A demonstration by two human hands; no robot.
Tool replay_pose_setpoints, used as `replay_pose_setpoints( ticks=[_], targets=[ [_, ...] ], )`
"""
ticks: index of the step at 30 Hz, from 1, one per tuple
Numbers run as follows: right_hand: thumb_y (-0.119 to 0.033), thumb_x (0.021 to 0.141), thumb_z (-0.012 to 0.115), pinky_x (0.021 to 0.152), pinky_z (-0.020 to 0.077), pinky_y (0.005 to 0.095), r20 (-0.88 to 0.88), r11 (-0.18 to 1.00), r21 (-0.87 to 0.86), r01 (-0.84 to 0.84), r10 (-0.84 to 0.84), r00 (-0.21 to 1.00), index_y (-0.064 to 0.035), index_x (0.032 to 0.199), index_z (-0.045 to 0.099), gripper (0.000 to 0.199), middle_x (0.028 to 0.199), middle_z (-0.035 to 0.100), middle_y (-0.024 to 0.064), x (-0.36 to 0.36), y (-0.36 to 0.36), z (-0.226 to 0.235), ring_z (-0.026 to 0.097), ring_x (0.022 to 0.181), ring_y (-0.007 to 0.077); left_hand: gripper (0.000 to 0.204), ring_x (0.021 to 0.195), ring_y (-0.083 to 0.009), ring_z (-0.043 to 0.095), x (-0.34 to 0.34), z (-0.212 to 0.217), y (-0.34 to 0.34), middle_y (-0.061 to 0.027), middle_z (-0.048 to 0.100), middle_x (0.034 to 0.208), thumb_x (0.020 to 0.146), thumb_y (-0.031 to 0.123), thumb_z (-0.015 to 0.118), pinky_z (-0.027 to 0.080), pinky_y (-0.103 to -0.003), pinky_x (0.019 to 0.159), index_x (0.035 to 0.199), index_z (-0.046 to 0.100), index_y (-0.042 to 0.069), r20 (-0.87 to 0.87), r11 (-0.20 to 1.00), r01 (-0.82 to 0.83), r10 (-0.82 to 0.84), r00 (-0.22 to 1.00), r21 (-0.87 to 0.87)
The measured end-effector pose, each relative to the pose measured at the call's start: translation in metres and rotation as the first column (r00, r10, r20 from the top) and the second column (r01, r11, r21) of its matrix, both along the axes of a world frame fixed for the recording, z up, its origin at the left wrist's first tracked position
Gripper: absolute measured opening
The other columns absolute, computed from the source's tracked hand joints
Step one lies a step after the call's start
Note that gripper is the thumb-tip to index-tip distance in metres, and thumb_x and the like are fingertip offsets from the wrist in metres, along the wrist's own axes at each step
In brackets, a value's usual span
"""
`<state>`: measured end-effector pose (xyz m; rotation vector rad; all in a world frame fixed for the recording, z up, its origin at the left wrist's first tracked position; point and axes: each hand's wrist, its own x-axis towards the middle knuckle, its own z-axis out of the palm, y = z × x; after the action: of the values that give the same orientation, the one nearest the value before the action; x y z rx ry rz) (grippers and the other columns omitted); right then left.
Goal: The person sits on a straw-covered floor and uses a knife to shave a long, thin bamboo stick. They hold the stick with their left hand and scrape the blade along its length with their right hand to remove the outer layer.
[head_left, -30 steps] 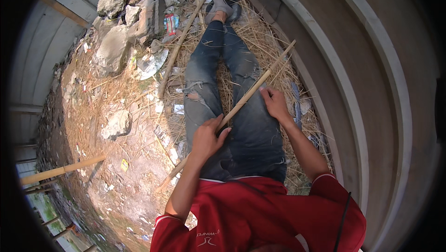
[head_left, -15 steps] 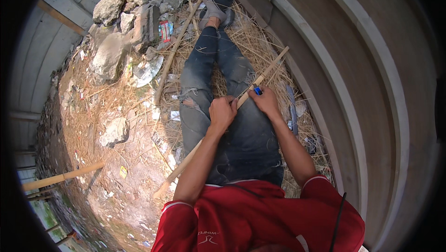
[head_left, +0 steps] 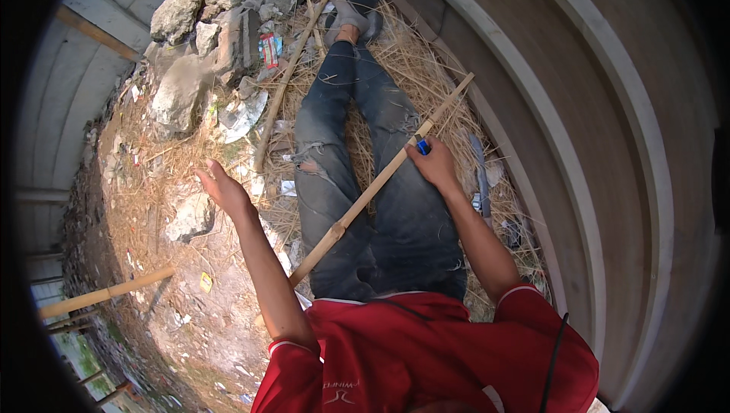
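Observation:
A long, pale bamboo strip (head_left: 367,195) lies slantwise across my outstretched legs in dark, torn jeans (head_left: 319,200). Its far end reaches past my right knee, and the near part passes behind my left forearm. My right hand (head_left: 435,166) is closed on a small blue-and-black tool (head_left: 422,146) held against the strip's edge; its exact kind is too small to make out. Away to the left, my left hand (head_left: 226,191) hovers above the littered ground, fingers stretched out and holding nothing.
Ribbed metal sheeting (head_left: 547,109) rises close on my right. Rocks (head_left: 176,93) are piled at the far left, with a smaller stone (head_left: 190,217) near my left hand. Another stick (head_left: 285,90) lies beside my legs on straw, and a bamboo pole (head_left: 106,291) juts in from the left.
My left hand has let go of the bamboo strip and swung out to the left. The right hand stays at nearly the same spot on the strip with the blue-and-black tool.

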<state>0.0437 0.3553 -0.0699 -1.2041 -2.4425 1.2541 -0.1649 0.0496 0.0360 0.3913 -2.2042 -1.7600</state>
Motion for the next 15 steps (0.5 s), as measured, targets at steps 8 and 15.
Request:
replay_pose_setpoints(
  ticks=[8, 15],
  targets=[
    [-0.049, 0.09, 0.07, 0.078, 0.0511, 0.0459, 0.035, 0.997, -0.024, -0.079, 0.08, 0.996, 0.0002, 0.101, 0.07, 0.05, 0.088, 0.071, 0.0203, 0.004, 0.003, 0.01, 0.069, 0.085, 0.0387, 0.044, 0.1, -0.04, 0.07, 0.147, -0.058, 0.07, -0.024, 0.072, 0.107, 0.096, 0.025, 0.068, 0.054, -0.047, 0.085, 0.132, 0.064, 0.0, 0.358, 0.149, 0.763, -0.815, 0.455, -0.629],
    [-0.035, 0.101, 0.056, 0.087, 0.0505, 0.049, -0.04, 0.999, -0.028, -0.044, 0.042, 0.998, 0.0006, 0.12, 0.069, 0.043, 0.101, 0.072, 0.0267, 0.02, 0.053, -0.013, 0.068, 0.097, 0.0452, 0.015, 0.082, -0.0448, 0.07, 0.144, -0.05, 0.046, -0.0195, 0.073, 0.094, 0.096, 0.019, 0.062, 0.054, -0.055, 0.071, 0.11, 0.067, 0.014, 0.499, 0.077, 0.827, -0.765, 0.408, -0.557]
  ],
)
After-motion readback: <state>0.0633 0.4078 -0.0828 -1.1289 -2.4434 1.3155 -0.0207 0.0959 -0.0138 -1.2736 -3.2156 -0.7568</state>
